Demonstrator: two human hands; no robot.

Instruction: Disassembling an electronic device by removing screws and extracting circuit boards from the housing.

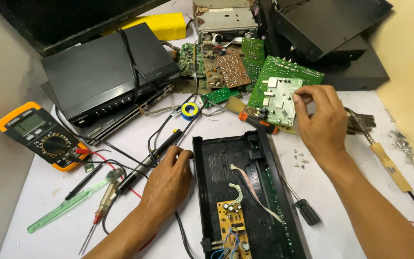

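Right hand point(319, 122) pinches light, stiff, fragile green board point(276, 93) by its edge; left hand point(168, 180) curled, steadying open black case point(250, 192).

1. Left hand point(168, 180) rests on the table point(350, 192) beside the open black casing point(216, 168).
2. Right hand point(319, 122) pinches the green circuit board point(281, 84).
3. A multimeter point(41, 136) lies far left.

Green circuit board point(281, 88), orange multimeter point(41, 135), black case point(245, 192) w/ yellow board point(233, 223).
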